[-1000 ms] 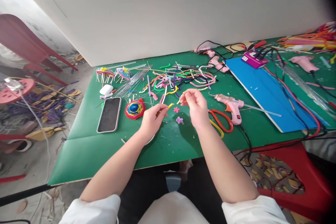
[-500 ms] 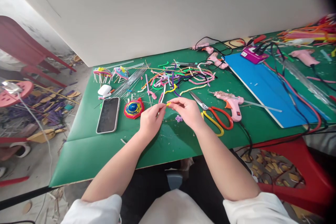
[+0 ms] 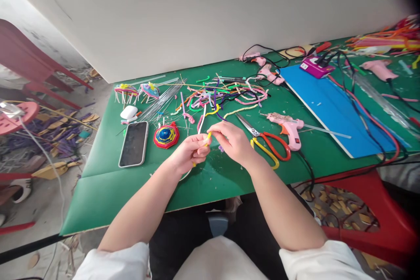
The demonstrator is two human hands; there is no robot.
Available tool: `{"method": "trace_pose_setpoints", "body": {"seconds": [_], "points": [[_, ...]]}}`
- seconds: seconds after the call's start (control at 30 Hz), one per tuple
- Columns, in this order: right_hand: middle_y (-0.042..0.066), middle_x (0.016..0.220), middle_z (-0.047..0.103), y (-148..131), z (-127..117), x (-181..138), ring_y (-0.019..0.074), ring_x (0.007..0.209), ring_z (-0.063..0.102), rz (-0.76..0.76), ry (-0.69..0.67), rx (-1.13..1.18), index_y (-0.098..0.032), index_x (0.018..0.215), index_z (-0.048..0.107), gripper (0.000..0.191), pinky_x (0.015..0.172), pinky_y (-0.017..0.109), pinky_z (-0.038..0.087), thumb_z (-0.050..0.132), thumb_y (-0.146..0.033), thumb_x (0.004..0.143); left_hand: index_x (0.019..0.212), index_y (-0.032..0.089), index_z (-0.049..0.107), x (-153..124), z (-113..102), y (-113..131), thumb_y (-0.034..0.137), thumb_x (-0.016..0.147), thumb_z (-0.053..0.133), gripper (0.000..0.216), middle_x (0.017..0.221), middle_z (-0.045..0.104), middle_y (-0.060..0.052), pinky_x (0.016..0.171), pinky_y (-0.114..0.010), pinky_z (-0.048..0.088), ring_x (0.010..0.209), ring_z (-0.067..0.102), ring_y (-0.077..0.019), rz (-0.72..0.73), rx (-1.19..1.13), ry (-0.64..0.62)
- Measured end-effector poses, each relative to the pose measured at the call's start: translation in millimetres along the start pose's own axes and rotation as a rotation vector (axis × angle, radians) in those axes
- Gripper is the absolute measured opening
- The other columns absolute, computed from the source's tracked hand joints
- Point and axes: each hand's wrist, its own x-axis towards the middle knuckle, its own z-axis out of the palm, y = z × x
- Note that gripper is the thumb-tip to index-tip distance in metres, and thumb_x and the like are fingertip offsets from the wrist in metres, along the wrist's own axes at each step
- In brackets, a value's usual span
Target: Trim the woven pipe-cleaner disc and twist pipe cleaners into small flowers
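Between my hands is a short yellow pipe cleaner. My left hand is closed around it, and a bit of yellow also shows below the fingers, with a thin white strand under the hand. The fingers of my right hand pinch the pipe cleaner's upper end. A small purple flower lies on the green table, partly hidden by my right hand. To the left sits a red, yellow and blue wound octagon. Beyond my hands lies a tangle of coloured pipe cleaners.
Scissors and a pink glue gun with a cord lie at right, beside a blue board. A phone and white earbud case are at left. Two small umbrella shapes stand behind. A purple power adapter trails cables.
My left hand has turned, its fingers now curled with the palm side showing. The yellow piece stands more upright between my fingertips, and a white strand now shows below my left hand.
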Motion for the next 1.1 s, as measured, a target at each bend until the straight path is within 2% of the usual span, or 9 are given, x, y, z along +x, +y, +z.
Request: {"method": "trace_pose_setpoints", "body": {"seconds": [0.13,0.23,0.33,0.47,0.63,0.73,0.83,0.97,1.1], "points": [[0.005,0.088,0.067,3,1,-4,0.0176,0.082,0.06,-0.099,0.026,-0.182,-0.022,0.097,0.058,0.022,0.076,0.032,0.046,0.039,-0.016,0.089,0.07,0.015,0.053,-2,2,2,0.02,0.072,0.064,0.013,0.047,0.027,0.008,0.033,-0.012,0.009,0.041,0.011,-0.0024,-0.027,-0.021,-0.015],[0.005,0.083,0.068,8,-4,-5,0.0187,0.078,0.061,-0.068,0.107,-0.282,-0.023,0.095,0.061,0.023,0.074,0.034,0.045,0.04,-0.017,0.088,0.066,0.015,0.051,-5,4,3,0.024,0.073,0.064,0.017,0.045,0.029,0.008,0.034,-0.012,0.009,0.04,0.012,-0.0022,-0.035,0.015,-0.038],[0.004,0.086,0.069,9,-11,-5,0.0173,0.079,0.063,0.118,0.202,-0.082,-0.024,0.097,0.062,0.022,0.076,0.034,0.048,0.041,-0.025,0.09,0.066,0.015,0.051,-6,4,3,0.027,0.074,0.065,0.02,0.045,0.029,0.007,0.034,-0.013,0.009,0.04,0.013,-0.0023,-0.012,0.034,-0.038],[0.002,0.087,0.068,-2,-13,-2,0.0153,0.077,0.064,0.323,0.025,0.375,-0.024,0.102,0.062,0.024,0.069,0.029,0.051,0.055,-0.038,0.084,0.071,0.016,0.053,-3,3,0,0.029,0.075,0.065,0.018,0.047,0.033,0.007,0.035,-0.014,0.008,0.039,0.013,-0.0016,0.021,0.082,0.007],[0.001,0.071,0.064,-9,-7,2,0.0144,0.07,0.06,0.309,0.029,0.371,-0.021,0.068,0.065,0.025,0.064,0.028,0.048,0.061,-0.044,0.078,0.075,0.015,0.055,-1,7,-2,0.034,0.076,0.065,0.022,0.049,0.039,0.007,0.036,-0.015,0.008,0.038,0.015,-0.0002,0.046,0.232,0.088],[0.001,0.067,0.063,-8,-4,2,0.014,0.066,0.058,0.36,0.043,0.391,-0.02,0.066,0.063,0.031,0.061,0.028,0.046,0.057,-0.047,0.081,0.074,0.015,0.055,-1,9,-1,0.037,0.075,0.065,0.025,0.05,0.041,0.006,0.036,-0.015,0.009,0.037,0.019,-0.0002,0.064,0.288,0.118],[0.0,0.065,0.06,-6,1,2,0.0129,0.063,0.055,0.363,0.08,0.291,-0.02,0.065,0.059,0.034,0.061,0.026,0.043,0.051,-0.046,0.085,0.075,0.015,0.056,-1,9,0,0.038,0.076,0.065,0.025,0.051,0.04,0.006,0.036,-0.015,0.01,0.038,0.022,-0.0008,0.084,0.305,0.131],[0.002,0.067,0.057,-2,10,0,0.014,0.066,0.052,0.235,0.158,-0.047,-0.02,0.066,0.054,0.032,0.065,0.027,0.039,0.043,-0.038,0.09,0.076,0.015,0.055,0,9,1,0.038,0.077,0.064,0.024,0.052,0.039,0.007,0.037,-0.015,0.009,0.038,0.021,-0.0008,0.103,0.323,0.144],[0.003,0.07,0.057,4,9,0,0.0154,0.067,0.052,0.177,0.063,-0.197,-0.021,0.071,0.053,0.026,0.063,0.027,0.038,0.041,-0.03,0.091,0.076,0.016,0.056,2,9,-1,0.04,0.076,0.065,0.026,0.052,0.04,0.006,0.037,-0.016,0.009,0.039,0.024,-0.0011,0.12,0.383,0.206]]}}
